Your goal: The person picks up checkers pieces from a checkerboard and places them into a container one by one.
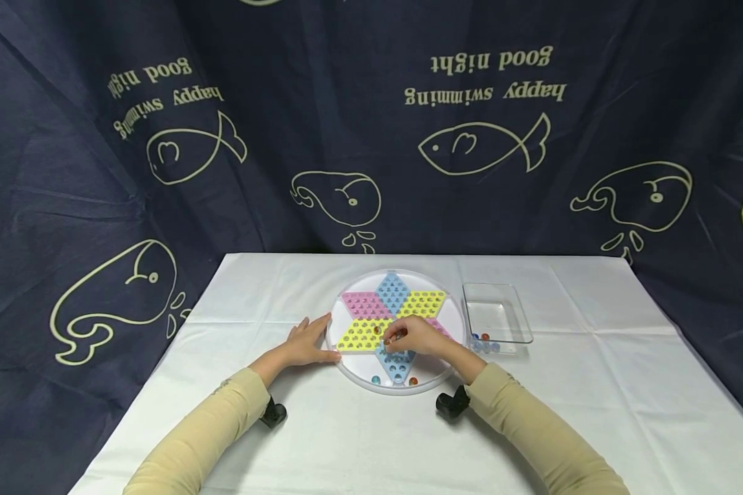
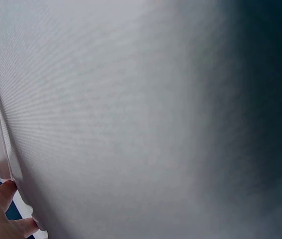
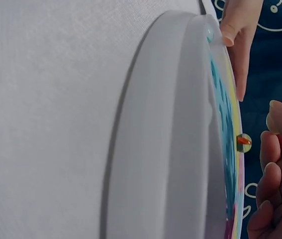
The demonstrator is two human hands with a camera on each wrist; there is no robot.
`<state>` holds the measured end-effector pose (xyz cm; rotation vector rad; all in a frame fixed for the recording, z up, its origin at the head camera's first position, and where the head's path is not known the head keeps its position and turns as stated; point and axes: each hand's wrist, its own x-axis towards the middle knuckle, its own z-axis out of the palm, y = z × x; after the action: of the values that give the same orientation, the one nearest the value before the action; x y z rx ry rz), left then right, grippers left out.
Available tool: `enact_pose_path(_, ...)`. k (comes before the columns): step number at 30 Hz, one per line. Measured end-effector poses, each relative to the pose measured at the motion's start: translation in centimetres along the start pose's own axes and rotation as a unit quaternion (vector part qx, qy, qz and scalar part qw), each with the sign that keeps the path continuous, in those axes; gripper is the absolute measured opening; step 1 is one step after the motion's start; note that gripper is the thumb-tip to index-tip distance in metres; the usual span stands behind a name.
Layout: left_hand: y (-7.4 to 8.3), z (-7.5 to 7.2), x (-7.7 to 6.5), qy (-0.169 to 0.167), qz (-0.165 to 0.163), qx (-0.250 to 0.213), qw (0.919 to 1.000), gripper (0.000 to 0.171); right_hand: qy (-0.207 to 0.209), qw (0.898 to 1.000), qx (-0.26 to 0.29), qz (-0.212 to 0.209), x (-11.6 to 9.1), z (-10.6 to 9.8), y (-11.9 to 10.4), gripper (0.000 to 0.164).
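A round white Chinese checkers board (image 1: 353, 373) with a coloured star lies on the table. My left hand (image 1: 306, 344) has its fingers spread against the board's left rim; in the left wrist view, fingertips (image 2: 6, 191) touch that edge. My right hand (image 1: 417, 337) is above the board's middle with curled fingers, and reddish marbles (image 1: 400, 335) show among them, partly hidden. A marble with an orange swirl (image 3: 243, 143) sits on the board just beside the right fingertips. A blue marble (image 1: 376, 379) and an orange-red marble (image 1: 413, 381) lie near the front rim.
A clear rectangular box (image 1: 497, 313) stands right of the board, with several marbles (image 1: 486, 338) at its near end. White cloth (image 1: 359, 447) covers the table, and a dark printed curtain (image 1: 272, 124) hangs behind it.
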<state>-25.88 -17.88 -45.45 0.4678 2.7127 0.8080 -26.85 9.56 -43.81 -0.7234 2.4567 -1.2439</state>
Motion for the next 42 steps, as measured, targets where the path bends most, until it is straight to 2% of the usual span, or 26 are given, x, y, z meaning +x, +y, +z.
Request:
enact_pose_path(13,0.1,0.0,0.3,-0.012,-0.025,0.032,0.9991,0.098,0.014,1.000,0.018,0.019,-0.3,-2.1,-0.2,0.021)
enact_pose_path(26,0.3,-0.1,0.1,-0.011,-0.024,0.022,0.9994,0.097,0.038,0.999,0.017,0.022,-0.8,-5.3,0.0,0.029)
enact_pose_path(42,0.3,-0.1,0.2,-0.012,-0.025,0.032,0.9991,0.098,0.072,0.991,0.068,0.087,-2.8,-9.7,1.1,0.036)
